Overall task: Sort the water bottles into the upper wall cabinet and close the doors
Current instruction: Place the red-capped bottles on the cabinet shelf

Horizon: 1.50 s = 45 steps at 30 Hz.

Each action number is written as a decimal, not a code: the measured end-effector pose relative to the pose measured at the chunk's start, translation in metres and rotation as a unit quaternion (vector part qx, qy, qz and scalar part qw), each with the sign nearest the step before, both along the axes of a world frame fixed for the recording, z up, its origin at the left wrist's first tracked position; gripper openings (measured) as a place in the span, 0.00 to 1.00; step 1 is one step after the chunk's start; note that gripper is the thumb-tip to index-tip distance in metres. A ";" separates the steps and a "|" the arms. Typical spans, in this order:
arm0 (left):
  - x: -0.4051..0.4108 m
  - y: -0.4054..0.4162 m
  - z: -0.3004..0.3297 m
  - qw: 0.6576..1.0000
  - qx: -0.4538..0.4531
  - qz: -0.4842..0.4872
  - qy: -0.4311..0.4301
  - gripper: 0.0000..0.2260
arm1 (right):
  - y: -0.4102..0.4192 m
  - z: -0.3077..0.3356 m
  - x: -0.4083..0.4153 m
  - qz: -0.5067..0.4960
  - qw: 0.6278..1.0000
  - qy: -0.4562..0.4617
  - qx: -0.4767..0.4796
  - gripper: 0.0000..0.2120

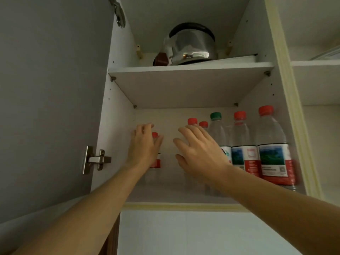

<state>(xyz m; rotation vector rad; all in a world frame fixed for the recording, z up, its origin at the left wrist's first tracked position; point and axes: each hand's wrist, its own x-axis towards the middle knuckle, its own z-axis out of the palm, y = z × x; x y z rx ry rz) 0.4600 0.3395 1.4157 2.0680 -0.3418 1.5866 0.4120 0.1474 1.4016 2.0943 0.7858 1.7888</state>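
Both forearms reach into the open white cabinet (117,111).

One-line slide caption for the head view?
Both hands reach among bottles on the open cabinet's lower shelf.

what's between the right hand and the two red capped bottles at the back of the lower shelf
Nothing visible. The right hand reaches straight in front of the two back bottles, fingers spread, and hides their bodies. The green-capped bottle stands beside it to the right, not in its path.
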 end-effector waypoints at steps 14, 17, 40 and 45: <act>-0.007 -0.074 -0.028 0.912 -0.047 -0.277 0.298 0.48 | -0.066 -0.034 -0.023 -0.086 0.988 0.102 0.084 0.32; -0.006 -0.080 -0.037 0.909 -0.036 -0.279 0.308 0.45 | -0.064 -0.040 -0.018 -0.109 0.983 0.108 0.105 0.33; -0.037 -0.042 -0.054 0.913 -0.035 -0.312 0.262 0.28 | -0.039 -0.060 -0.010 0.174 0.854 0.316 0.376 0.46; -0.034 -0.033 -0.059 0.932 -0.017 -0.272 0.239 0.28 | -0.038 -0.053 -0.003 0.161 0.813 0.413 0.376 0.39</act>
